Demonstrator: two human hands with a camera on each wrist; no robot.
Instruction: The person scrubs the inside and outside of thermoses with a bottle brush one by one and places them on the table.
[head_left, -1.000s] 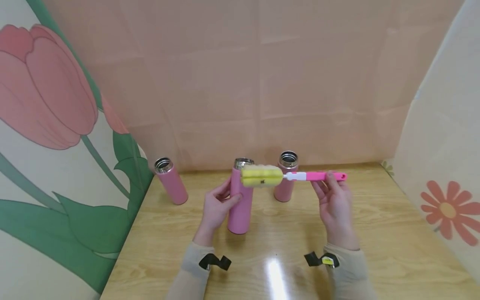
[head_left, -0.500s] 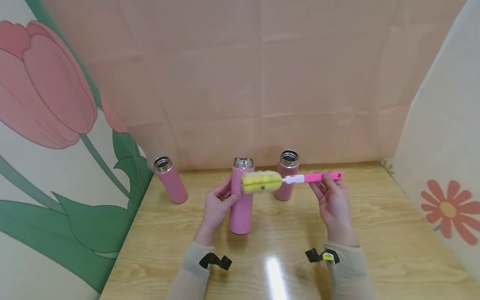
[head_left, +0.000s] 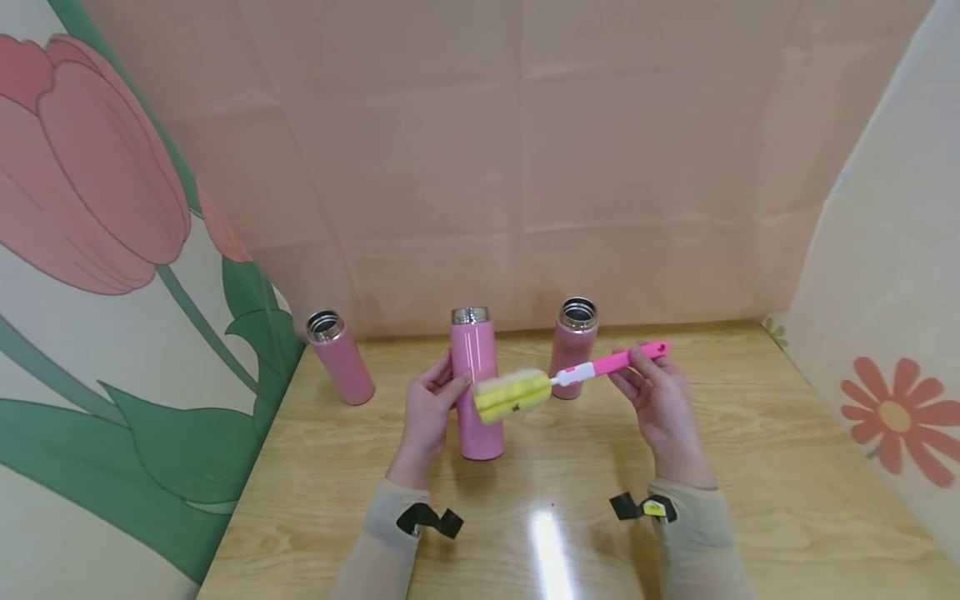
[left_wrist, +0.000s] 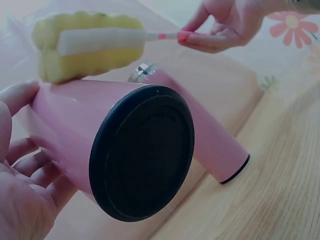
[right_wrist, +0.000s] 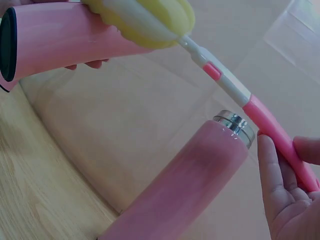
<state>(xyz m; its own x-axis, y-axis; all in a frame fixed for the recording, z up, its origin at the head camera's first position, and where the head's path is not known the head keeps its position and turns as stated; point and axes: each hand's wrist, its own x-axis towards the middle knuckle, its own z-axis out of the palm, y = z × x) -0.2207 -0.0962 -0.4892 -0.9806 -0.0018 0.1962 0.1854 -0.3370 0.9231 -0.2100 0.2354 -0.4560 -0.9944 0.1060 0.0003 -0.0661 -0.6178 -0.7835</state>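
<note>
My left hand [head_left: 429,410] grips a pink thermos bottle [head_left: 474,350] around its side, with the thumb across the front. The bottle is lidless, with a silver neck at the top, and its black base [left_wrist: 145,155] faces the left wrist camera, off the table. In my right hand [head_left: 660,408] is a bottle brush [right_wrist: 272,127], pinched by its pink handle between thumb and fingers. The brush's yellow sponge head [head_left: 512,396] points left and slants down, overlapping the bottle's front in the head view and lying right along its side in the left wrist view.
Two more lidless pink bottles stand on the wooden table [head_left: 337,517]: one bottle [head_left: 345,362] at the back left, another bottle [right_wrist: 175,185] behind the brush. A pink backdrop [head_left: 517,167] rises behind them, with flower-printed panels [head_left: 892,417] at the sides.
The brush has tilted, its sponge head dropping from near the bottle's neck to lower along its body. The held bottle has shifted slightly left and up, its top leaning left.
</note>
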